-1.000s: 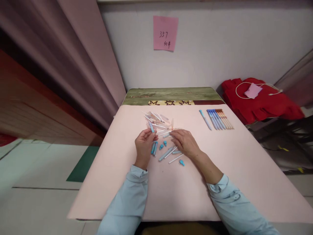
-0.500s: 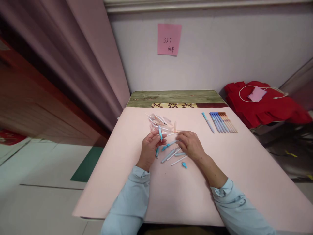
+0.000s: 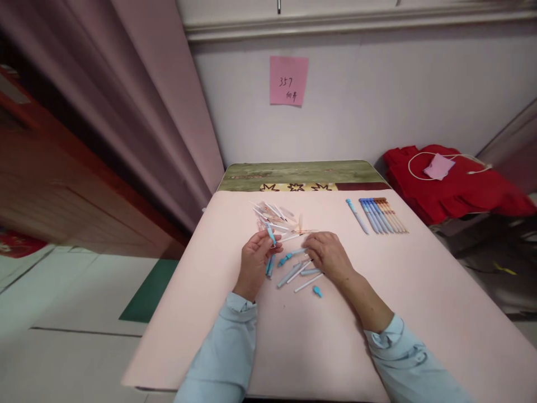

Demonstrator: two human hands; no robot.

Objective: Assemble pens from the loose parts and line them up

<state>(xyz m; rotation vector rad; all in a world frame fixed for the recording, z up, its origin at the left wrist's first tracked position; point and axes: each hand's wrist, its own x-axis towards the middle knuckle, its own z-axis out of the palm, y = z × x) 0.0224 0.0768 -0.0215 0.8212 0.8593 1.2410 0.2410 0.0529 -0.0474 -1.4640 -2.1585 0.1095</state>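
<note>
My left hand (image 3: 254, 262) is closed round a small blue pen part (image 3: 271, 234), held upright between thumb and fingers. My right hand (image 3: 326, 255) is curled and pinches a thin blue and white pen piece (image 3: 290, 257) that points left toward the other hand. Below and between the hands lie loose pen pieces (image 3: 297, 272) in blue and white, and a small blue cap (image 3: 318, 291) sits apart. Behind the hands is a heap of clear and white pen parts (image 3: 273, 215). All of it rests on a pink table (image 3: 419, 291).
A row of finished pens (image 3: 377, 215), blue and orange, lies at the back right of the table. A red cloth (image 3: 453, 184) with a white cable lies to the right. A pink note (image 3: 288, 80) hangs on the wall. A curtain (image 3: 138, 101) hangs at left.
The camera has tilted up, so the scene sits lower. My right hand lifted a blue and white piece off the table and brought it toward the left hand.
</note>
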